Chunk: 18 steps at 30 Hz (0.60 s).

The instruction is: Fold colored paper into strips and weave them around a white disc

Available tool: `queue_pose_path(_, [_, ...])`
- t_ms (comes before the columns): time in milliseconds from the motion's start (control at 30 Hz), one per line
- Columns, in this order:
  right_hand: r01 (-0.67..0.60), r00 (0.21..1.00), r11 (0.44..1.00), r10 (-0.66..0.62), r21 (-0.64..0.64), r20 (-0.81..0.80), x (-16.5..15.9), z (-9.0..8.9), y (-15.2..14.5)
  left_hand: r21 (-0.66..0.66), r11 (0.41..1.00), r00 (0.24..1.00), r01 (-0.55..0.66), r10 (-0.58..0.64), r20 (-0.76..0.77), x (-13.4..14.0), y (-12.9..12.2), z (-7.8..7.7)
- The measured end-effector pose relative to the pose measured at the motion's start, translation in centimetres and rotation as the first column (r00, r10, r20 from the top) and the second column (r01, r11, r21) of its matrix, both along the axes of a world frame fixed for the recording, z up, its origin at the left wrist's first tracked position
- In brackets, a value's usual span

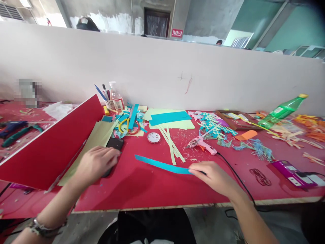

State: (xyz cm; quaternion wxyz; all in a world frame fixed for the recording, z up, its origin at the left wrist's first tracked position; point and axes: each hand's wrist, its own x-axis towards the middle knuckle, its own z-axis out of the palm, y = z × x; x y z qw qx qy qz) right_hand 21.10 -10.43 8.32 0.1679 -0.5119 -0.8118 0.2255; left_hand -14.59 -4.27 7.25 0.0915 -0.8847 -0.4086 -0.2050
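My right hand [213,178] is closed on one end of a blue paper strip [162,165], pinched between thumb and fingers. The strip points left over the red tabletop, slightly bowed. A small dark tip of something shows beneath those fingers; I cannot make out what it is. At the left, my left hand [98,164] lies over a black phone [115,144], fingers loosely bent across it and thumb hidden. Pale green paper sheets [98,132] lie beside and under that hand. Pale green strips [171,145] lie crossed beyond the blue strip.
A pink glue gun [203,145] with a black cord lies near my right hand. Farther back are blue paper pieces [170,118], scissors [123,125], a round white disc [153,137] and a green bottle [281,112]. A red upright board [58,142] stands left; a purple power strip [289,173] lies right.
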Motion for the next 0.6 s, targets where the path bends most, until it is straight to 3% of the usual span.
queue_pose_path(33, [-0.047, 0.999, 0.999, 0.047, 0.015, 0.008, -0.7, 0.1, 0.1, 0.001, 1.000, 1.000, 0.018, -0.018, -0.013, 1.4, -0.6, 0.2])
queue_pose_path(167, [-0.208, 0.978, 0.975, 0.207, 0.085, 0.022, -3.6, 0.2, 0.6, -0.254, 0.941, 0.972, 0.224, -0.235, -0.012, 7.4, -2.6, 0.9])
queue_pose_path(267, [-0.218, 0.976, 0.971, 0.219, 0.095, 0.000, -3.7, 0.0, 0.8, -0.396, 0.874, 0.948, 0.282, -0.316, -0.024, 8.3, -2.5, 1.0])
queue_pose_path(433, [-0.079, 0.996, 0.992, 0.075, 0.096, 0.043, 0.1, -1.4, 0.6, -0.460, 0.853, 0.947, 0.245, -0.313, -0.077, 5.2, -1.9, 0.3])
queue_pose_path(500, [0.046, 0.994, 0.976, -0.067, 0.212, 0.090, 1.0, -2.0, 0.5, -0.494, 0.838, 0.948, 0.234, -0.310, -0.075, 4.8, -2.0, -0.1])
queue_pose_path(600, [0.193, 0.977, 0.904, -0.214, 0.381, 0.014, -0.5, -2.4, 0.3, -0.512, 0.828, 0.947, 0.229, -0.311, -0.081, 6.0, -2.4, -0.6])
